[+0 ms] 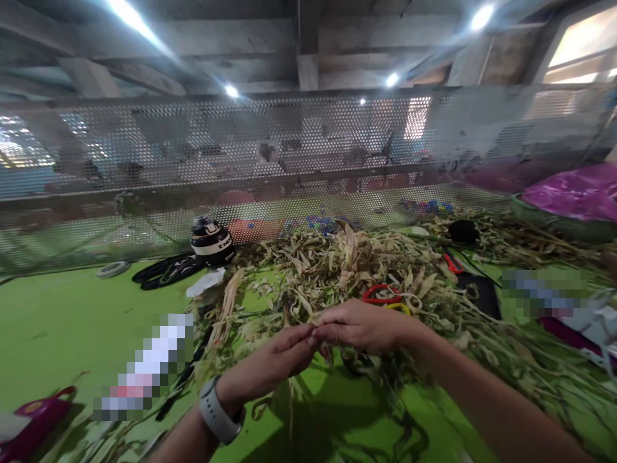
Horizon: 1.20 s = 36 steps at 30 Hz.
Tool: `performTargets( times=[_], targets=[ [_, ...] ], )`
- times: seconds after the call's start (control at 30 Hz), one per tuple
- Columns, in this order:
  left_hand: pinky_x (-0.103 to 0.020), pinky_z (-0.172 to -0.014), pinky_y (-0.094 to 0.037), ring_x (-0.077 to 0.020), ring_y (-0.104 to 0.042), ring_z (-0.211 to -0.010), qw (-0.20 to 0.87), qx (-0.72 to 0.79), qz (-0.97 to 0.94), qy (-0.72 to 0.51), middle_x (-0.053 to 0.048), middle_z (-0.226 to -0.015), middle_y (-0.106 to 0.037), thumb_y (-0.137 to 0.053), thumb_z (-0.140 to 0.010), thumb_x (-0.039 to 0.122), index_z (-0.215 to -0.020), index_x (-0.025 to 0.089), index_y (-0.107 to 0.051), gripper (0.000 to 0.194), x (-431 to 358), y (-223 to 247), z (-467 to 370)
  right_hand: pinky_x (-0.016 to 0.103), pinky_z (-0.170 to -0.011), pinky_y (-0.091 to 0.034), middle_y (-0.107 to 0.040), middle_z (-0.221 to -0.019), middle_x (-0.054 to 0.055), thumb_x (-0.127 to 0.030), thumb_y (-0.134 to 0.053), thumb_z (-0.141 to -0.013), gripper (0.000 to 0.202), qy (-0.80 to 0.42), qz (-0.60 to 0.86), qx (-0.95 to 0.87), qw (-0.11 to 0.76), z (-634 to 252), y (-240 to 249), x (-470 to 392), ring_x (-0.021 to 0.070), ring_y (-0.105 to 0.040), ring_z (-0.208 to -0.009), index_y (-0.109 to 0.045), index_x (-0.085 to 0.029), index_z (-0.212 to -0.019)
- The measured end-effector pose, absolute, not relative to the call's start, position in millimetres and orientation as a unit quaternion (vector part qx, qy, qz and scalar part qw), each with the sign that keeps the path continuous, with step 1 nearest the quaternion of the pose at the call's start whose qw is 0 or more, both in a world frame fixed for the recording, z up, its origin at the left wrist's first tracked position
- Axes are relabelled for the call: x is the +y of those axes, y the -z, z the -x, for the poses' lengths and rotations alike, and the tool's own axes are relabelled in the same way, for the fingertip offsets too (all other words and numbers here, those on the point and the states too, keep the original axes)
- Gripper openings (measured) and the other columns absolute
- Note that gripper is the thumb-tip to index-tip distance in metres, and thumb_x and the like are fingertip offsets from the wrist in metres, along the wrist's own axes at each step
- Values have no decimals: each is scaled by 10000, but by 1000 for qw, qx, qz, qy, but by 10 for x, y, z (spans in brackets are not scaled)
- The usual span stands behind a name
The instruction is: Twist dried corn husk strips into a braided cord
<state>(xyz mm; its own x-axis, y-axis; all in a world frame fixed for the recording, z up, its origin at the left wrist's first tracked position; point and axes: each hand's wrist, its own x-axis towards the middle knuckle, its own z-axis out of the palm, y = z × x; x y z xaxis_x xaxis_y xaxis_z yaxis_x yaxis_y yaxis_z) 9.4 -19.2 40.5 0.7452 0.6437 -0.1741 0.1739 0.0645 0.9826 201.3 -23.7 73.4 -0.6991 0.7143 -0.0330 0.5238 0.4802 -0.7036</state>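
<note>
Two bare hands meeting above the green desk (72, 321), fingertips pressed together over a strand of dried plant strips (308, 318). Left hand (274, 361), a pale watch (219, 418) on its wrist, grip pinched shut on the strand near the middle of the view. Right hand (359, 325) reaching in from the right, grip likewise closed on the same strand, knuckles up, touching the left fingertips. Whether one strip or several between the fingers, impossible to tell.

Strand part of a wide heap of dried leaves and stems (385, 263) spread over the desk's centre and right side, just behind and under the hands. Red-handled scissors (380, 294) half buried in the heap, just beyond the right hand. Black-and-white tape roll (211, 241) farther back on the left, beside a flat black item. Small grey ring (113, 269) lying alone at far left. Magenta object (36, 415) at the lower left corner. Purple sheet (573, 193) on a basket at far right. Perforated metal screen (289, 148) standing along the desk's far edge.
</note>
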Motion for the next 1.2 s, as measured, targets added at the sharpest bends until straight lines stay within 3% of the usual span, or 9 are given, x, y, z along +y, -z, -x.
performTargets(
  times=[0.13,0.27,0.47,0.7,0.93,1.07,1.2],
  targets=[
    [-199,-440,-211,-65,-275,-495,647,295,-691,-131,61,-597,-351,-481,-813,485,-870,163,-547,333,-139,-524,16,193,-515,-294,-427,-613,-32,-426,-414,-877,365,-394,363,-829,159,-2095,-719,-180,79,-375,-565,-575,-138,-722],
    [-189,-442,-276,-55,-357,-450,607,312,-718,-135,65,-542,-427,-477,-827,455,-747,166,-505,301,-55,-574,121,187,-443,-230,-358,-552,-58,-512,-473,-823,390,-468,377,-779,179,-2117,-671,-180,62,-304,-492,-510,-150,-682],
    [-187,-471,-343,-66,-492,-471,637,316,-673,-206,28,-541,-558,-548,-794,418,-711,150,-524,283,110,-481,194,166,-394,-240,-405,-513,-83,-520,-515,-800,352,-615,357,-670,214,-2112,-446,-199,42,-308,-406,-489,-169,-787],
    [-190,-463,-362,-55,-450,-435,672,327,-584,-317,54,-512,-516,-664,-684,436,-641,155,-479,339,230,-289,155,161,-368,-174,-397,-511,-92,-505,-557,-777,353,-624,392,-620,268,-2077,-314,-171,26,-265,-392,-509,-156,-791],
    [-210,-547,-391,-105,-535,-577,635,314,-699,-100,8,-639,-580,-544,-770,488,-815,163,-558,328,83,-411,156,175,-394,-173,-358,-534,-86,-472,-567,-783,335,-635,359,-657,194,-2156,-406,-154,32,-268,-435,-529,-140,-781],
    [-207,-587,-386,-100,-457,-612,583,316,-737,-126,12,-682,-515,-492,-797,499,-755,157,-580,355,45,-450,178,174,-407,-198,-386,-539,-86,-479,-568,-778,332,-654,347,-643,196,-2166,-376,-126,34,-292,-434,-534,-150,-809],
    [-192,-503,-305,-85,-375,-532,596,350,-710,-137,33,-612,-481,-463,-814,502,-738,168,-543,352,93,-474,371,182,-444,-272,-480,-538,-69,-492,-578,-760,350,-639,362,-654,182,-2301,-363,-38,51,-380,-447,-554,-144,-782]
  ],
)
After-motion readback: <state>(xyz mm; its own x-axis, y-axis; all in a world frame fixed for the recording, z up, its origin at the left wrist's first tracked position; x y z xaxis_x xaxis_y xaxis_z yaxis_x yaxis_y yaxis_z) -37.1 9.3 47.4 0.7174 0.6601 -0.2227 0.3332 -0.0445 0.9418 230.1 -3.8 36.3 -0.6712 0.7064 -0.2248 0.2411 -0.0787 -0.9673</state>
